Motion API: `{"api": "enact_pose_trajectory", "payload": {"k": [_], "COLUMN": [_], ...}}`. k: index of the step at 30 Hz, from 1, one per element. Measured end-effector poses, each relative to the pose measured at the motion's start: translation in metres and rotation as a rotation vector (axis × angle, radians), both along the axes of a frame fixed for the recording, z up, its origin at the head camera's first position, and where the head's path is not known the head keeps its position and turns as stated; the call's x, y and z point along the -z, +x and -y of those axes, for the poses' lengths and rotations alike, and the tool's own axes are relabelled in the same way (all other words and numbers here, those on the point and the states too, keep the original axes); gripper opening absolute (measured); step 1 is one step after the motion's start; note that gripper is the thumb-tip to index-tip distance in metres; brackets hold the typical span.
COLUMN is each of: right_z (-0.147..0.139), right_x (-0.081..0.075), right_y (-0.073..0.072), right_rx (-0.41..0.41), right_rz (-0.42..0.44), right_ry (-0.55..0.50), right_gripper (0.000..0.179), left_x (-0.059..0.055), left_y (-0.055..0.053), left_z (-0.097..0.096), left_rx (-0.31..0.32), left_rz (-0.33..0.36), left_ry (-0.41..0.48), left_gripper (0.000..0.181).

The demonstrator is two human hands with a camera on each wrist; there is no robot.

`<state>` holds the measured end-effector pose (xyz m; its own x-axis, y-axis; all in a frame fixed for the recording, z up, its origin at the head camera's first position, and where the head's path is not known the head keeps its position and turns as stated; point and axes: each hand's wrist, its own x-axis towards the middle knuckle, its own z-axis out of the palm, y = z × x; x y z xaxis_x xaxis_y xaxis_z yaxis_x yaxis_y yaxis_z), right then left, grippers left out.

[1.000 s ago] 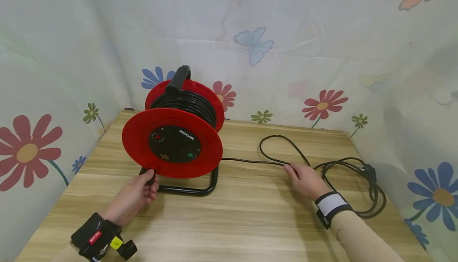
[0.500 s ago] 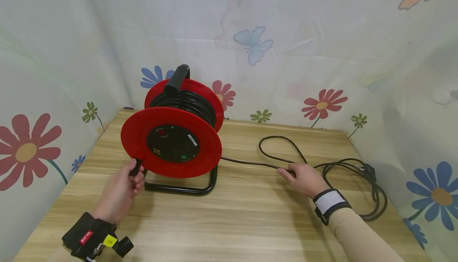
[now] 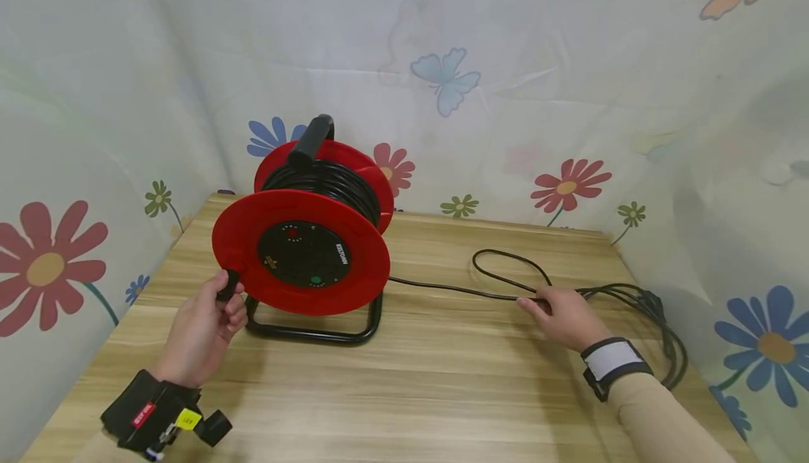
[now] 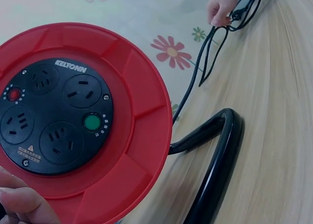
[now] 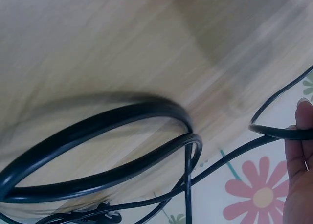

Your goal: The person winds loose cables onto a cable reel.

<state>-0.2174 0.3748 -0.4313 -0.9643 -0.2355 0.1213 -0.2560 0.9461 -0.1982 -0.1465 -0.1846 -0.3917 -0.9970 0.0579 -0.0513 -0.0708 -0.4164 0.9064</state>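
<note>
A red cable reel with a black socket panel stands on the left side of the table, black cable wound between its discs. At the front disc's lower left edge, my left hand pinches the black crank knob. A stretch of black cable runs from the reel to my right hand, which holds it between thumb and fingers over the table's right side. In the right wrist view, thick loops of cable hang near the fingers.
The reel rests on a black tube stand and has a carrying handle on top. Slack cable loops and a plug lie at the right. A flower-printed curtain borders the wooden table.
The left hand and knob have moved left and up, and the disc and panel have turned clockwise. The right hand shifted left, then right with the cable; the slack loop moved right.
</note>
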Motion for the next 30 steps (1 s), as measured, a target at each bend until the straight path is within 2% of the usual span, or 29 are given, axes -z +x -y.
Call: {"api": "enact_pose_trajectory", "payload": {"k": [10, 19, 26, 30], "right_z": [0.001, 0.016, 0.030, 0.038], "right_x": [0.004, 0.005, 0.007, 0.008], "right_y": [0.001, 0.000, -0.004, -0.006], "right_rx": [-0.065, -0.075, -0.073, -0.079], "right_rz": [-0.027, -0.021, -0.022, -0.018], "right_ry": [0.001, -0.026, -0.021, -0.011], "right_gripper": [0.027, 0.030, 0.033, 0.033], "left_x": [-0.004, -0.017, -0.035, -0.044], "left_y": [0.001, -0.001, -0.003, -0.003], "left_z": [0.000, -0.001, -0.003, -0.005], "left_rx": [-0.009, -0.013, -0.022, -0.027], "left_rz": [-0.023, -0.064, -0.103, -0.126], "left_ry": [-0.033, -0.118, -0.229, -0.258], "left_gripper": [0.039, 0.044, 0.052, 0.053]}}
